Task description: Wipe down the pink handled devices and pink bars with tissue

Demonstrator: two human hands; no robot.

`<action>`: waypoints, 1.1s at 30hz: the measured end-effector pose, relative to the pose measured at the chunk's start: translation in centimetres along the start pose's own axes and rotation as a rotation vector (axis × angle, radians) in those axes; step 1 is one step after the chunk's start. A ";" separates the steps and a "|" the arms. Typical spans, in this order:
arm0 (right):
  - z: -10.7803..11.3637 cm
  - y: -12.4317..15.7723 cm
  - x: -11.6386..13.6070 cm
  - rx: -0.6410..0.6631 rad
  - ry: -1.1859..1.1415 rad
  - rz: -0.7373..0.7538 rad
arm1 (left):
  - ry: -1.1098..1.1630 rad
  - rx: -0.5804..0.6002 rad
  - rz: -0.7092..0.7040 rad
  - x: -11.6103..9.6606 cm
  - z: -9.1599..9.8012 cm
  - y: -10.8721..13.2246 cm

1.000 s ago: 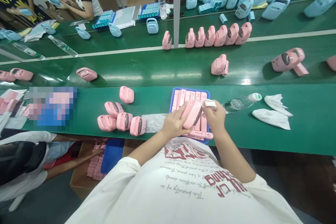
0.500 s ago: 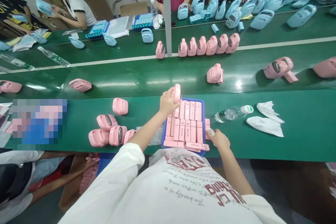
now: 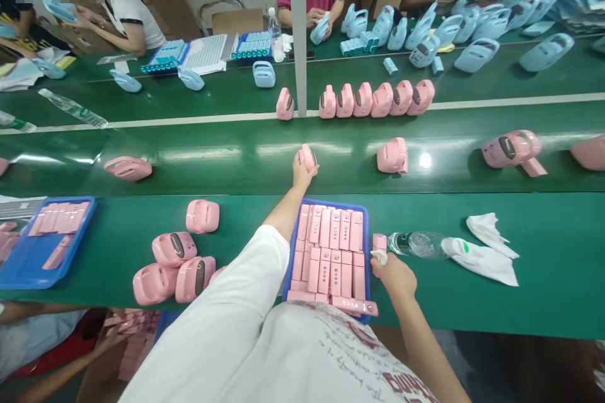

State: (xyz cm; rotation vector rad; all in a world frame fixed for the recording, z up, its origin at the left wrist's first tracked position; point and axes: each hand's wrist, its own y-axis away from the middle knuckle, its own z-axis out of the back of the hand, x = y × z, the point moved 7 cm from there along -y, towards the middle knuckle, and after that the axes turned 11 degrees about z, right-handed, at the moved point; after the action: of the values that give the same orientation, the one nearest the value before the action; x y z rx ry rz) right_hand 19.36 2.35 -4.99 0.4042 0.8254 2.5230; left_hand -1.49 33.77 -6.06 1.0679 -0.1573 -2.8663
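My left hand point(image 3: 303, 171) is stretched out over the green belt, fingers closed round a pink plastic housing point(image 3: 307, 155) with a dark window. My right hand point(image 3: 396, 276) rests near the tray's right side, pinching a small white cloth point(image 3: 379, 256). A pink block point(image 3: 379, 242) lies just beyond that hand's fingertips; whether they touch it is unclear. Between my arms sits a blue tray point(image 3: 367, 227) packed with rows of pink bar-shaped pieces point(image 3: 336, 230). One pink bar point(image 3: 355, 306) lies crosswise at its near end, sticking out past the rim.
Several pink housings point(image 3: 174, 248) are grouped left of my arm. A water bottle point(image 3: 418, 244) and white cloths point(image 3: 491, 258) lie at right. More pink housings point(image 3: 392, 155) sit on the belt point(image 3: 227, 170). A grey post point(image 3: 299, 31) stands ahead. Co-workers handle light-blue housings opposite.
My left hand has moved forward from above the tray to over the belt, carrying the pink housing. My right hand stays beside the tray. The view has tilted slightly upward.
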 end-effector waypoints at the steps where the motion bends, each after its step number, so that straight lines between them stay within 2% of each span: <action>1: 0.9 0.1 0.5 -0.022 -0.003 0.011 | 0.000 0.023 -0.015 0.5 -0.2 0.2; 4: 4.2 -0.9 3.0 -0.118 -0.057 0.098 | -0.036 0.099 -0.095 1.2 0.1 0.7; 8: 8.4 -6.3 8.1 -0.182 -0.151 0.216 | -0.123 0.146 -0.049 1.6 2.2 2.4; 10: 9.8 -10.1 10.4 -0.185 -0.172 0.234 | -0.188 0.222 0.006 1.9 2.9 4.9; 14: 11.0 -16.7 13.5 -0.179 -0.248 0.208 | -0.258 0.415 0.035 2.4 2.6 12.7; 17: 11.0 -19.4 14.9 -0.189 -0.349 0.247 | -0.296 0.508 0.074 3.2 1.4 17.5; 19: 10.9 -20.0 15.5 -0.209 -0.427 0.287 | -0.303 0.519 0.117 3.5 0.7 19.1; 23: 10.6 -18.9 15.3 -0.261 -0.591 0.346 | -0.298 0.505 0.195 3.7 -0.3 19.2; 26: 10.4 -15.7 14.0 -0.300 -0.717 0.376 | -0.287 0.509 0.228 3.9 0.1 18.4; 29: 9.7 -10.7 11.5 -0.338 -0.836 0.408 | -0.294 0.508 0.251 4.9 2.4 18.2; 32: 7.9 -5.7 8.0 -0.319 -0.969 0.447 | -0.377 0.455 0.293 6.7 6.1 18.6; 33: 6.9 -4.3 6.6 -0.273 -1.099 0.452 | -0.424 0.430 0.316 7.5 7.4 18.9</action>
State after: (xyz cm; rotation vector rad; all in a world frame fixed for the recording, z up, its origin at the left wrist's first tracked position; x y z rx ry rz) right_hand 17.93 12.11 -1.37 1.7868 -0.0556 2.1693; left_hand -11.24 14.70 -3.01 0.3967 -0.9106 -2.7726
